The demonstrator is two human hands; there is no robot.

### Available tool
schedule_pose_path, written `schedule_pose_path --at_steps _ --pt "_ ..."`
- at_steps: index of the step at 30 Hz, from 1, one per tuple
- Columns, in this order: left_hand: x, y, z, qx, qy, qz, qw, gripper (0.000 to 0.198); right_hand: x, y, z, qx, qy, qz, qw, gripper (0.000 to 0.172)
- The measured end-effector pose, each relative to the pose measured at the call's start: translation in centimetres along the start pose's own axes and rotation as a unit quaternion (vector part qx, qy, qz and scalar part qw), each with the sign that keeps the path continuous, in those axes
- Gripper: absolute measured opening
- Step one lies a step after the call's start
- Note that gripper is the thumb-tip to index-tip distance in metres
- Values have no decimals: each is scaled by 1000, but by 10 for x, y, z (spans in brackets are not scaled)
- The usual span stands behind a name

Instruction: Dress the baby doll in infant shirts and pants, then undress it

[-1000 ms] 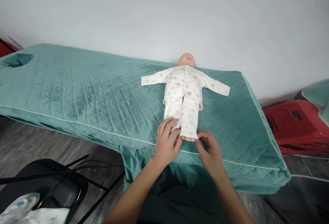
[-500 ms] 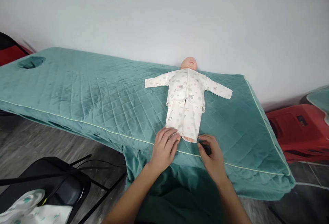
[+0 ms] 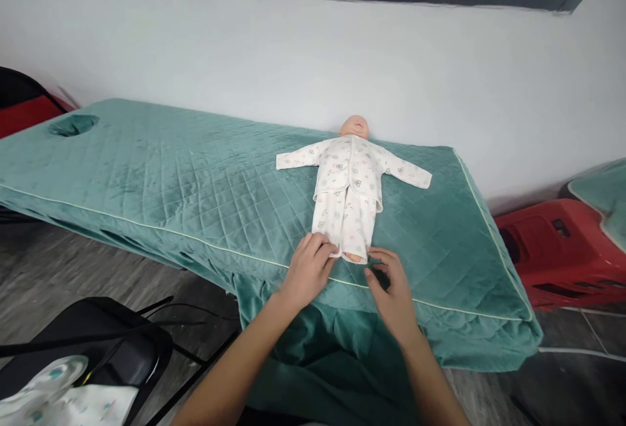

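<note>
A baby doll lies on its back on a bed with a green quilted cover, its head toward the wall. It wears a white printed jacket, sleeves spread out to both sides, and matching white trousers. At the trouser cuff on the left, my left hand has its fingers closed on the hem. Beside the other cuff is my right hand, thumb and fingers apart in a curve, fingertips near the hem. A bit of the doll's foot shows inside that cuff.
A black chair stands at the lower left with a white printed cloth on it. Red plastic furniture is beyond the bed's right end. The bed has a face hole at far left. A white wall runs behind.
The view has tilted up and shifted slightly. My left fingers have closed in on the left cuff's hem, which looks straighter. My right hand stays by the other cuff.
</note>
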State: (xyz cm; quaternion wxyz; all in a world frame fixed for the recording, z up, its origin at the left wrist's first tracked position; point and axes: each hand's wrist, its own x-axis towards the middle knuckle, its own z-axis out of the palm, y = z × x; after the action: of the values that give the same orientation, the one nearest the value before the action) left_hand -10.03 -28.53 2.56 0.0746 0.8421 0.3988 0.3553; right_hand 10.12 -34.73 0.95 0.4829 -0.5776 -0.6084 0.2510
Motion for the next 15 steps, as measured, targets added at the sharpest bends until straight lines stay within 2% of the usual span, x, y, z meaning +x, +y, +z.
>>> schedule_pose_path --at_steps 9,15 --pt "-15 -1 8 131 52 92 986 20 -13 7 -4 5 -15 27 1000 24" --pt "-21 -5 7 121 61 84 987 31 -10 8 -9 15 -10 30 999 23"
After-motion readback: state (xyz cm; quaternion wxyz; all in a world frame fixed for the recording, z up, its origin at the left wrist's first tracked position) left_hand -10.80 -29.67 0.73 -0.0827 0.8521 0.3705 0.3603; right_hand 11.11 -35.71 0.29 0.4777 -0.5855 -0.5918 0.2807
